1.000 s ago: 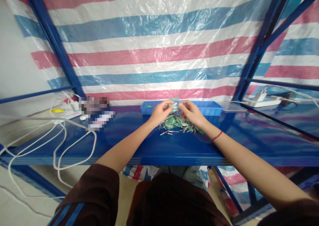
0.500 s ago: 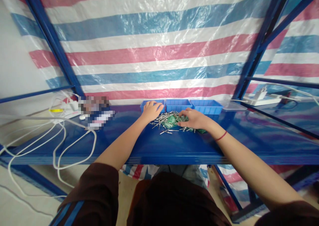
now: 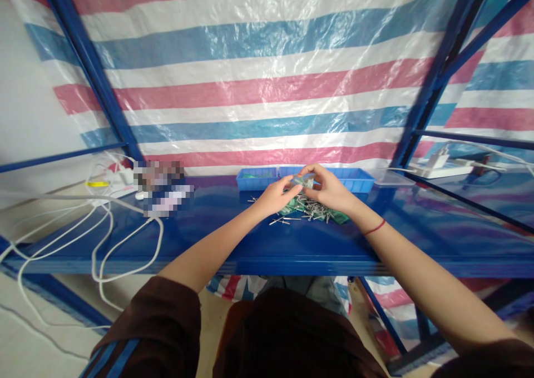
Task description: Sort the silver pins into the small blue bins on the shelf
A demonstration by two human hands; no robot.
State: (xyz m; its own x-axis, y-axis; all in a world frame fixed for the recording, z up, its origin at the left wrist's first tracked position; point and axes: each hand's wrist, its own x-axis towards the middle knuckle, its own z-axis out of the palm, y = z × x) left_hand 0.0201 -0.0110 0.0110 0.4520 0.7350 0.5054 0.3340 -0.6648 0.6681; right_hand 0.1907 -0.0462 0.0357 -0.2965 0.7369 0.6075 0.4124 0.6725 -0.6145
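My left hand (image 3: 275, 198) and my right hand (image 3: 334, 194) meet above a pile on the blue shelf. Pinched between the fingertips of both is a small greenish, shiny piece (image 3: 307, 182), its exact kind too small to make out. Beneath them lies a heap of thin silver pop rivets (image 3: 316, 208) mixed with flat green pieces (image 3: 340, 217); my hands partly cover it. Behind the heap, blue plastic bins stand in a row. In the left bin (image 3: 257, 185) some green shows. My hands hide part of the middle bin (image 3: 286, 172); the right bin (image 3: 361, 184) is beside it.
White cables (image 3: 156, 239) hang over the left front edge of the blue shelf (image 3: 250, 250). A blurred-out object (image 3: 167, 192) sits at the left. On the right are a clear plastic lid (image 3: 394, 177) and a white power strip (image 3: 444, 168). Striped sheeting (image 3: 267, 89) hangs behind.
My left hand has come from the left bin to the right, joining my right hand. My right hand has risen slightly from the heap, and a greenish piece is now between both hands.
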